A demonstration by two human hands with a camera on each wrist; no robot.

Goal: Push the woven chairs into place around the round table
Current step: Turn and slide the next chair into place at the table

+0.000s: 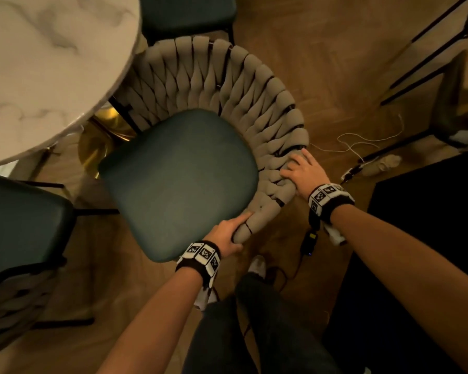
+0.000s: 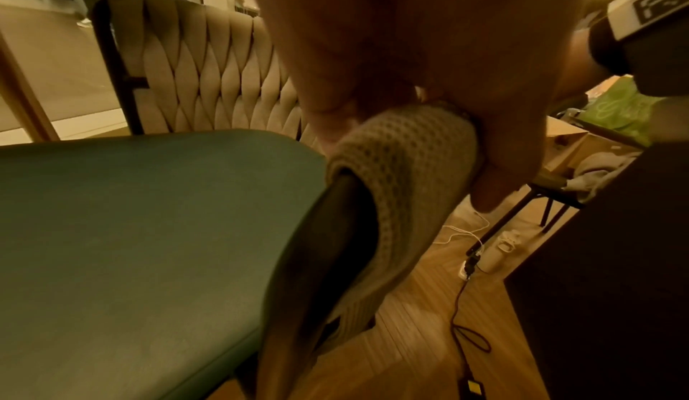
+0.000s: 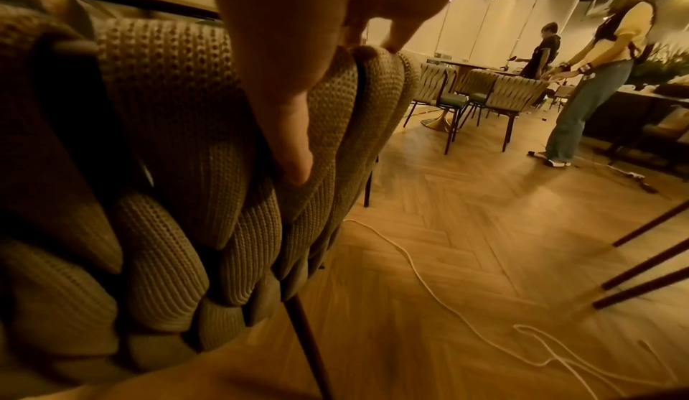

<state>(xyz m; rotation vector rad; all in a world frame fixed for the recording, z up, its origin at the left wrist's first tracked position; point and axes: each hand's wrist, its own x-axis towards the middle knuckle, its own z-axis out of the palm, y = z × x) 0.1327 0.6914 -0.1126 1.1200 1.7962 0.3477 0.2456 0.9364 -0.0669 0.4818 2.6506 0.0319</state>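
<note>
A woven chair [image 1: 254,85] with a teal seat [image 1: 181,179] stands side-on beside the round marble table [image 1: 38,63], its beige braided back curving away from the table. My left hand [image 1: 227,233] grips the near end of the braided back, where the knitted strap [image 2: 406,152] wraps the frame beside the seat [image 2: 130,229]. My right hand [image 1: 304,170] lies over the top rim further along. Its thumb [image 3: 294,155] presses down the outer weave [image 3: 167,111] and its fingers hook over the rim.
A second woven chair [image 1: 19,220] stands at lower left and a third teal seat [image 1: 187,12] at the top. The table's gold base [image 1: 100,147] shows under the top. White cable [image 1: 362,144] and a black lead [image 1: 308,244] lie on the floor; dark furniture [image 1: 430,238] stands right. Two people [image 3: 596,82] stand far off.
</note>
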